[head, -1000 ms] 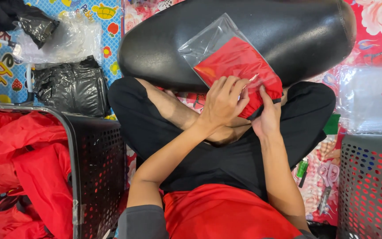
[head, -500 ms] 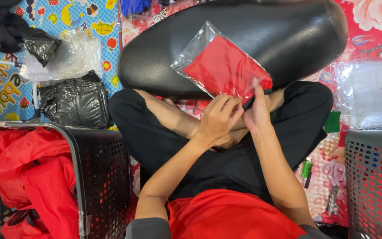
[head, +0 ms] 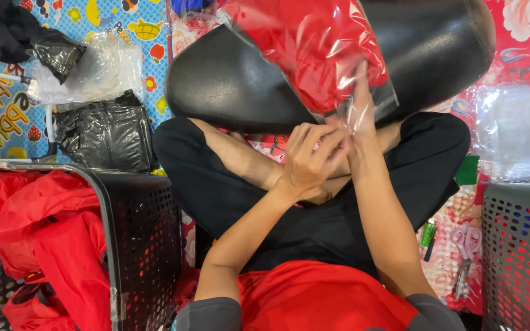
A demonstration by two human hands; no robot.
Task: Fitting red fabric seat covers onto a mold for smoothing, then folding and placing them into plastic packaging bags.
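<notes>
Bright floral and cartoon-print mats covered the floor where I sat cross-legged, a black cushion (head: 228, 86) lying across my shins. Against that cushion stood the clear bag (head: 314, 49), packed with folded red cloth and tilted up away from me. My right hand (head: 363, 132) pinched the bag's loose open edge at its lower corner, fingers closed on the film. My left hand (head: 311, 156) was just beside it, fingertips curled onto the same flap, touching the right. More red cloth (head: 320, 300) lay in my lap. At my left stood a dark mesh basket (head: 142, 239) full of red garments, with black plastic bags (head: 102, 135) beyond it. At my right were another basket (head: 519, 251), a stack of clear bags (head: 516, 132), scissors (head: 464, 245) and a green lighter (head: 428, 233).
</notes>
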